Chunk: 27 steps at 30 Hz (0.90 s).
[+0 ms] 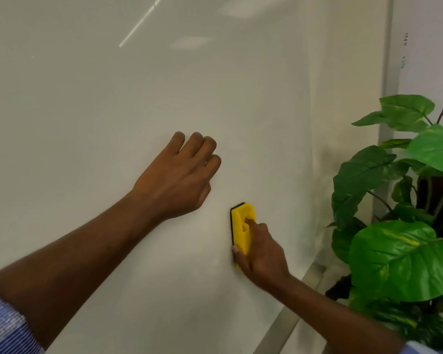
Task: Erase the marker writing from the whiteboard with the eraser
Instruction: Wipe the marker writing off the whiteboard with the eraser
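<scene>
The whiteboard [113, 98] fills most of the view, and I see no marker writing on the part in sight. A yellow eraser [243, 226] with a black felt underside is pressed upright against the board, low and right of centre. My right hand [262, 254] grips it from below, thumb on its left edge and index finger on its back. My left hand [179, 175] rests flat against the board up and left of the eraser, fingers together, holding nothing.
A large green leafy plant [399, 238] stands close on the right, beside the board's metal frame [386, 72]. The frame's bottom edge [287, 318] runs diagonally at lower right. A second board surface [425, 47] with small marks lies beyond the frame.
</scene>
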Available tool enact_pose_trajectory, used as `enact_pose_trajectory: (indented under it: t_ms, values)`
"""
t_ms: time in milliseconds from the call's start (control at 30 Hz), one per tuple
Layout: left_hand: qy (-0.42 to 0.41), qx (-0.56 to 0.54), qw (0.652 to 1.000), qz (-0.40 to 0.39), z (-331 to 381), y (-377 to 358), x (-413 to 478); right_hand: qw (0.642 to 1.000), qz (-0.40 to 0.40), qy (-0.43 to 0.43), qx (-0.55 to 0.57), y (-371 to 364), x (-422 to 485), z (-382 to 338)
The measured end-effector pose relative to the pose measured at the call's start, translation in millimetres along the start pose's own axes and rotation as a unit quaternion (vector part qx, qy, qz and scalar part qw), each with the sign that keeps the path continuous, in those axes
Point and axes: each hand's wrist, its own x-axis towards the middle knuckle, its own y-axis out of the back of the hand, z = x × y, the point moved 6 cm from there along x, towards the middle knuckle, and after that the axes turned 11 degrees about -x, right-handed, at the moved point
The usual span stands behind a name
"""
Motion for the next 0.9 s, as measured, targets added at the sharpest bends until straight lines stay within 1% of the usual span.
enact_pose_trajectory:
  t_ms: [33,67,100,133,167,200,267,300,333,367,400,467,533,600,633,667,700,733,800,833,867,900]
  values:
    - [-0.001,0.000,1.000,0.002,-0.2,0.0,0.1,0.999,0.008,0.028,-0.023,-1.0,7.7,13.6]
    - [0.000,0.002,1.000,0.004,-0.8,0.0,0.6,0.999,0.013,0.034,-0.039,-3.7,17.8,33.2]
    - [0.000,0.005,1.000,0.005,-1.1,-0.1,0.6,0.999,0.012,0.006,-0.044,-7.6,27.4,56.1]
    - [-0.001,0.009,1.000,0.005,-0.7,-0.4,1.0,0.998,0.002,-0.054,-0.039,-12.3,34.9,79.8]
    - [-0.004,0.016,1.000,0.005,-0.4,-0.8,1.5,0.991,-0.015,-0.134,-0.024,-18.0,39.9,101.2]
    - [-0.005,0.025,1.000,0.005,-0.6,-0.8,2.1,0.974,-0.034,-0.223,-0.005,-25.9,42.4,119.8]
    - [-0.005,0.038,0.999,0.006,-1.2,-0.1,3.0,0.915,-0.072,-0.396,0.043,-37.8,44.2,144.7]
    - [-0.005,0.042,0.999,0.006,-1.1,0.1,2.6,0.881,-0.081,-0.460,0.070,-39.3,44.3,147.3]
    - [-0.006,0.044,0.999,0.005,-0.9,0.4,2.5,0.860,-0.076,-0.497,0.088,-38.1,45.0,142.7]
    - [-0.007,0.043,0.999,0.006,0.1,0.2,2.2,0.859,-0.062,-0.500,0.092,-34.2,44.8,130.2]
    - [-0.007,0.042,0.999,0.007,0.7,0.2,2.1,0.874,-0.044,-0.475,0.089,-31.2,42.7,111.6]
    - [-0.006,0.042,0.999,0.011,0.2,0.6,1.3,0.926,-0.009,-0.366,0.090,-27.2,26.5,55.8]
    - [-0.003,0.036,0.999,0.014,-1.1,0.4,0.5,0.969,0.000,-0.236,0.078,-20.8,2.1,4.3]
    - [-0.006,0.031,0.999,0.012,-0.6,-1.0,0.1,0.989,-0.006,-0.144,0.039,-23.4,-17.1,-7.4]
    - [-0.007,0.030,0.999,0.013,0.2,-1.3,-0.1,0.993,-0.010,-0.120,0.015,-25.8,-21.9,1.6]
    - [-0.009,0.029,0.999,0.014,0.9,-1.1,0.1,0.992,-0.019,-0.126,-0.002,-30.5,-23.8,18.3]
    - [-0.011,0.029,0.999,0.015,1.4,-1.1,0.1,0.985,-0.036,-0.170,-0.003,-36.6,-24.9,38.9]
    - [-0.013,0.031,0.999,0.015,1.3,-1.1,0.2,0.969,-0.054,-0.243,0.006,-42.6,-25.2,60.2]
    - [-0.014,0.034,0.999,0.018,0.8,-0.3,0.7,0.908,-0.101,-0.403,0.040,-54.3,-23.4,96.5]
    - [-0.014,0.037,0.999,0.019,0.9,0.0,0.8,0.873,-0.121,-0.466,0.069,-56.9,-18.4,108.6]
    - [-0.014,0.040,0.999,0.019,1.2,0.1,0.3,0.841,-0.134,-0.515,0.098,-55.3,-11.2,116.2]
    - [-0.013,0.041,0.999,0.016,1.1,-0.4,0.6,0.819,-0.141,-0.543,0.121,-50.4,0.1,119.2]
